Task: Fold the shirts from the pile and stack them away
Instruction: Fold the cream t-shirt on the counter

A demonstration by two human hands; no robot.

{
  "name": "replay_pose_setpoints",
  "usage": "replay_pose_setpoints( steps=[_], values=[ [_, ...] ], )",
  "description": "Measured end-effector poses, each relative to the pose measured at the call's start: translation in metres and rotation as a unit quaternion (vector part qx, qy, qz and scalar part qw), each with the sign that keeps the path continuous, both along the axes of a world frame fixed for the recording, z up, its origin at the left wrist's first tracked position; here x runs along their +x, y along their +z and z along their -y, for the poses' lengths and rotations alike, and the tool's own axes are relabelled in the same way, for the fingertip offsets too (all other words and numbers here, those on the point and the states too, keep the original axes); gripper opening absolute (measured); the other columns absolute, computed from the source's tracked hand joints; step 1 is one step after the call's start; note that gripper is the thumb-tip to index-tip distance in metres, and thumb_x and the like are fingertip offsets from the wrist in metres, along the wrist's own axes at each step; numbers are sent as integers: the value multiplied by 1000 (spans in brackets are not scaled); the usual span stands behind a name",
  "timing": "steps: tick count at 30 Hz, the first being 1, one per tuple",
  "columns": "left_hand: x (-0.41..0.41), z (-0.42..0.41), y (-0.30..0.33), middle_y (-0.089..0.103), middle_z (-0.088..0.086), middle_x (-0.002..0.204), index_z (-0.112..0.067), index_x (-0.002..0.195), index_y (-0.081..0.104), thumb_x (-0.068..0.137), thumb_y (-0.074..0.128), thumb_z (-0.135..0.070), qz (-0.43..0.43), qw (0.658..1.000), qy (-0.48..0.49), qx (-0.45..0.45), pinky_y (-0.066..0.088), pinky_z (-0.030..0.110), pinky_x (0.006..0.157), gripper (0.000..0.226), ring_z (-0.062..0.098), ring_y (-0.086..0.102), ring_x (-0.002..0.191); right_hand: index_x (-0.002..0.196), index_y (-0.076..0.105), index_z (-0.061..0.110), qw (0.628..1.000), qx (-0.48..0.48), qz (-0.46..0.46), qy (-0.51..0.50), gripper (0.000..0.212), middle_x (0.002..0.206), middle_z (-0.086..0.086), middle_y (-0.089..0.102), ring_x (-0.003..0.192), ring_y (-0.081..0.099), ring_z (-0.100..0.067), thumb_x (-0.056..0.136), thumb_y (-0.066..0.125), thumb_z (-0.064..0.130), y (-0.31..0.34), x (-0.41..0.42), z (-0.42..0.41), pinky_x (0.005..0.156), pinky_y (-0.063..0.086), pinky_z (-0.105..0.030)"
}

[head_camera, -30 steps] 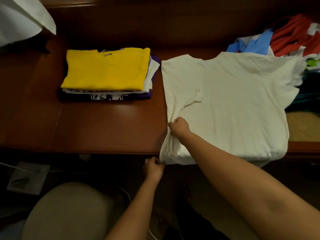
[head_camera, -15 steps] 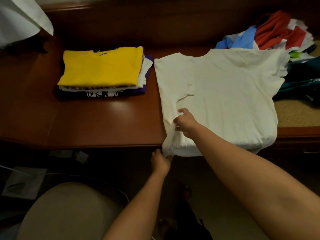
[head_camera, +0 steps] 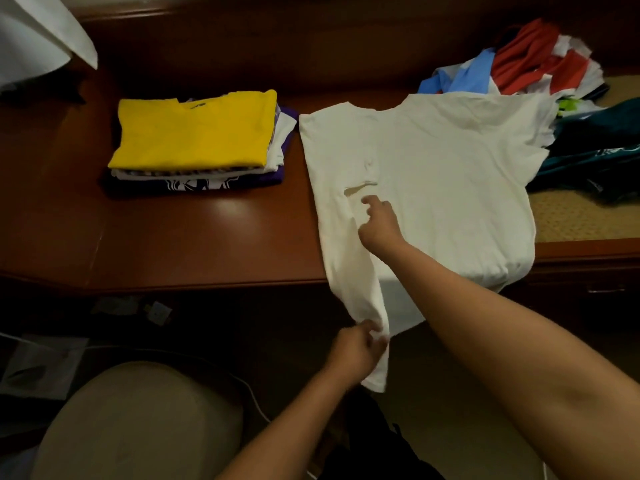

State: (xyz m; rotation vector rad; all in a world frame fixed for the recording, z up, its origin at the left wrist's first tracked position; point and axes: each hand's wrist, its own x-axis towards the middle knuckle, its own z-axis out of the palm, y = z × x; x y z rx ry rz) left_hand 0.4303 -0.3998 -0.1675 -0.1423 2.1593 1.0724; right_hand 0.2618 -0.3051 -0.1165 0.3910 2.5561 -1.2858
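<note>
A white T-shirt (head_camera: 443,174) lies spread on the brown wooden desk (head_camera: 194,244), its left side folded inward and its hem hanging over the front edge. My left hand (head_camera: 358,348) pinches the hanging lower-left corner of the shirt below the desk edge. My right hand (head_camera: 379,223) rests on the folded left strip near the sleeve, index finger stretched out, the other fingers curled. To the left sits a stack of folded shirts (head_camera: 197,140) with a yellow one on top. The unfolded pile (head_camera: 540,64) of red, blue and white shirts lies at the back right.
A dark teal garment (head_camera: 599,147) lies at the right edge on a woven mat (head_camera: 571,216). A white lampshade (head_camera: 38,32) stands at the back left. A beige round stool (head_camera: 138,424) is below the desk, with papers and a cable on the floor.
My left hand has pulled the shirt's lower-left corner down and toward me, so more hem hangs off the desk. My right hand slid up the folded strip toward the sleeve and opened its index finger.
</note>
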Motion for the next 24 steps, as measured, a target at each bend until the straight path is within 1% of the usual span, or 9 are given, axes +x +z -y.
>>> replay_pose_setpoints(
  steps=[3,6,8,10,12,15,19,22,24],
  values=[
    [-15,20,-2,67,2,106,-19,113,65,97,52,-26,-45,998,41,-19,49,22,78,21,13,63,93,134,45,11,999,10,0,-50,53,134,-12,39,118,47,-25,85,40,-9,-13,30,-18,86,40,-25],
    [-34,47,-12,69,4,90,-16,100,67,95,52,-17,-69,989,124,-42,47,26,68,17,15,62,79,124,52,8,997,3,22,-73,40,122,-12,50,101,51,-20,88,43,-6,-35,78,-28,80,36,-21],
    [-47,62,-23,69,7,94,-18,98,66,94,50,-13,-52,982,178,-45,49,28,71,17,18,62,80,116,57,6,994,-29,54,-86,29,115,-14,59,91,54,-18,91,47,-2,-56,107,-32,74,41,-23],
    [-58,71,-34,68,8,103,-14,108,64,94,51,-13,-32,977,208,-46,49,28,73,19,19,60,84,120,57,9,986,-57,109,-109,26,115,-12,60,83,57,-15,95,48,4,-76,124,-32,65,43,-21],
    [-64,70,-43,64,10,113,-8,122,58,95,55,-15,-13,977,208,-46,47,27,78,28,21,60,96,131,52,11,975,-94,145,-139,34,125,-10,57,96,58,-17,97,49,9,-90,127,-30,74,46,-24],
    [-68,63,-51,55,10,132,-6,136,48,94,59,-19,34,972,233,9,44,36,101,45,26,53,120,141,43,13,955,-177,153,-184,46,136,-10,51,118,51,-23,97,52,9,-99,121,-21,92,43,-31],
    [-67,49,-57,48,5,141,-12,141,42,93,61,-24,81,960,261,69,41,43,106,53,25,47,128,146,35,13,935,-231,168,-211,54,147,-11,41,135,38,-29,96,54,11,-103,114,-10,106,37,-41],
    [-62,43,-57,57,1,125,-13,129,54,94,58,-21,57,967,233,80,45,34,96,36,18,53,116,118,57,9,957,-186,153,-159,24,124,-10,57,119,52,-27,94,57,14,-105,118,-9,85,48,-31],
    [-59,43,-59,63,2,112,-13,114,61,95,57,-17,20,972,222,80,43,28,84,20,14,57,102,102,58,7,973,-144,137,-118,14,108,-9,61,103,58,-24,93,60,18,-105,125,-12,71,48,-28]
  ],
)
